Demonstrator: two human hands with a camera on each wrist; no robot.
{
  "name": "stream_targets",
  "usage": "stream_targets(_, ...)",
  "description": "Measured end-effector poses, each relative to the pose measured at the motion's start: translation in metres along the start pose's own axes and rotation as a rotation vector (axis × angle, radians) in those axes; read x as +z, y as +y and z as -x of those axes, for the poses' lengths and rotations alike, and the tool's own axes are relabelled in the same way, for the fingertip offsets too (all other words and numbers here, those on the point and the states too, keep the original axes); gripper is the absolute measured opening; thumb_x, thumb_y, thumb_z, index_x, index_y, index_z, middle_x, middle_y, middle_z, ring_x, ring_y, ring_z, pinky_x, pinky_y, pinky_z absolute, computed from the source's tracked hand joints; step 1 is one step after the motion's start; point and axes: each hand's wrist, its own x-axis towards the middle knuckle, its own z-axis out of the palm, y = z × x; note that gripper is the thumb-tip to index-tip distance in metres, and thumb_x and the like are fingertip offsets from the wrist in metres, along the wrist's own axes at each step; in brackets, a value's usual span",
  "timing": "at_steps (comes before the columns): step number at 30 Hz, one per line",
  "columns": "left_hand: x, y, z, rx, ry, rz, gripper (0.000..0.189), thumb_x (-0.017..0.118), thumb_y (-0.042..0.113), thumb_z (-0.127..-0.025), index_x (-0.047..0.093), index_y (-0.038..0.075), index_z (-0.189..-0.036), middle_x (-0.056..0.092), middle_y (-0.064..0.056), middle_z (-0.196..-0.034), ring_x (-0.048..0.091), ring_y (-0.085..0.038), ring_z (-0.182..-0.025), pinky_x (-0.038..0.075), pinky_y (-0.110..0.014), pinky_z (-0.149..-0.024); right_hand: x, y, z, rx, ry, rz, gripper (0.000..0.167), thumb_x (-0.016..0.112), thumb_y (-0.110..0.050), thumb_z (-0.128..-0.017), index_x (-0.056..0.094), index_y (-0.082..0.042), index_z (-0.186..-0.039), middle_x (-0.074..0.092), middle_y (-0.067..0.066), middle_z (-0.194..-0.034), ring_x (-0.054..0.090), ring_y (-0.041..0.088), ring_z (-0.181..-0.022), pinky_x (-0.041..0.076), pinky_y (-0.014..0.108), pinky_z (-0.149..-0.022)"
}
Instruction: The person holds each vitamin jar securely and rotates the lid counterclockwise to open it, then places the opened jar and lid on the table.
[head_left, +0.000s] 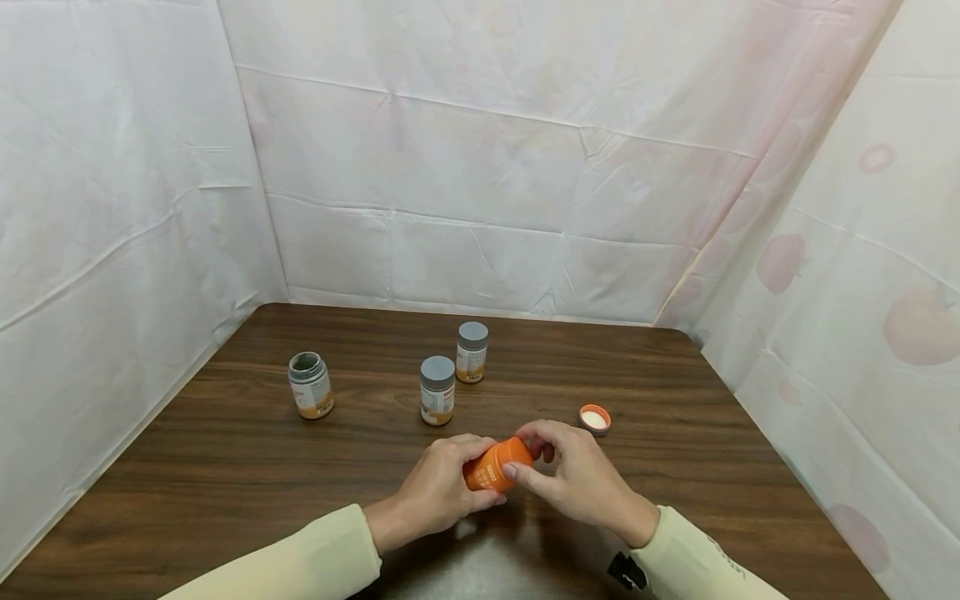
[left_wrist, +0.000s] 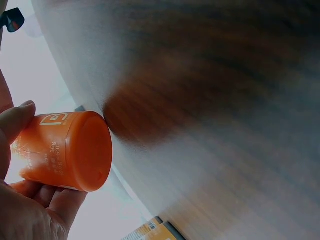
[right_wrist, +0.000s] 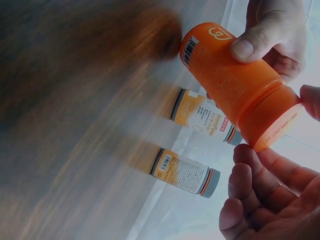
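An orange bottle (head_left: 486, 472) with white print is tilted just above the table, its base low near the left hand. My left hand (head_left: 435, 485) grips its body, thumb on one side and fingers on the other. The orange cap (right_wrist: 270, 117) is on the bottle's mouth. My right hand (head_left: 583, 477) pinches the cap's edge between thumb and fingertips; the other fingers are loosely bent. In the left wrist view the round base (left_wrist: 92, 151) of the bottle faces the camera.
Two grey-capped bottles (head_left: 437, 392) (head_left: 472, 353) stand beyond the hands. Farther left stands an uncapped bottle (head_left: 311, 387). A loose cap (head_left: 595, 420) lies inside-up to the right on the wooden table (head_left: 675, 400). Pale sheets (head_left: 480, 167) hang around the back and sides.
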Motion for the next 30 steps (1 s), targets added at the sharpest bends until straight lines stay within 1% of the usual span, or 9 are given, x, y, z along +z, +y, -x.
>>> stream_targets(7,0.0005,0.0003,0.0001,0.004,0.008,-0.008,0.046,0.093,0.019,-0.076,0.072,0.015,-0.117,0.07,0.005,-0.109,0.063,-0.005,-0.091,0.054,-0.025,-0.079,-0.0013,0.0021,0.0008,-0.073,0.002,0.006,0.033,0.081,-0.043,-0.088,0.07,-0.022,-0.111,0.064,-0.015,-0.093,0.06,0.01,-0.082,0.051,0.028,-0.072)
stream_targets(11,0.0005,0.0003,0.0002,0.005,0.011,-0.014,0.046,0.094,0.019,-0.076,0.073,0.016,-0.116,0.07,0.005,-0.108,0.062,-0.005,-0.09,0.054,-0.025,-0.078,-0.0029,0.0028,0.0007,-0.106,-0.003,0.002,0.035,0.083,-0.038,-0.087,0.07,-0.02,-0.114,0.063,-0.013,-0.095,0.06,0.014,-0.085,0.051,0.031,-0.074)
stream_targets(14,0.0004,0.0,0.0002,0.007,0.012,-0.016,0.046,0.094,0.02,-0.076,0.073,0.016,-0.116,0.069,0.006,-0.107,0.062,-0.005,-0.089,0.054,-0.025,-0.078,-0.0033,0.0037,0.0007,-0.134,-0.008,-0.004,0.038,0.084,-0.034,-0.087,0.07,-0.018,-0.118,0.064,-0.014,-0.099,0.059,0.015,-0.087,0.052,0.032,-0.077)
stream_targets(18,0.0,-0.0004,0.0004,0.003,0.009,-0.019,0.046,0.094,0.021,-0.076,0.073,0.015,-0.117,0.07,0.005,-0.108,0.062,-0.004,-0.089,0.054,-0.025,-0.078,-0.0037,0.0046,0.0013,-0.177,-0.01,-0.018,0.042,0.086,-0.03,-0.085,0.069,-0.021,-0.123,0.064,-0.014,-0.105,0.059,0.013,-0.091,0.053,0.033,-0.08)
stream_targets(23,0.0001,-0.0009,0.0003,0.006,0.008,-0.016,0.048,0.094,0.021,-0.076,0.072,0.014,-0.118,0.07,0.004,-0.11,0.062,-0.005,-0.09,0.054,-0.025,-0.079,-0.0057,0.0053,0.0013,-0.218,-0.028,-0.059,0.049,0.086,-0.022,-0.085,0.065,-0.026,-0.129,0.065,-0.011,-0.118,0.061,0.011,-0.103,0.056,0.041,-0.086)
stream_targets(27,0.0005,-0.0014,0.0001,0.014,0.01,-0.013,0.048,0.094,0.02,-0.076,0.072,0.014,-0.119,0.07,0.005,-0.11,0.062,-0.005,-0.091,0.054,-0.025,-0.079,-0.0072,0.0061,0.0007,-0.258,-0.043,-0.059,0.054,0.085,-0.016,-0.083,0.064,-0.026,-0.132,0.064,-0.009,-0.123,0.059,0.012,-0.113,0.054,0.039,-0.092)
stream_targets(30,0.0008,-0.002,0.0002,0.016,0.011,-0.012,0.048,0.094,0.02,-0.076,0.072,0.015,-0.119,0.07,0.005,-0.11,0.062,-0.005,-0.091,0.054,-0.026,-0.08,-0.0074,0.0071,0.0004,-0.292,-0.041,-0.047,0.058,0.086,-0.01,-0.08,0.065,-0.024,-0.132,0.063,-0.008,-0.124,0.058,0.011,-0.115,0.051,0.036,-0.095)
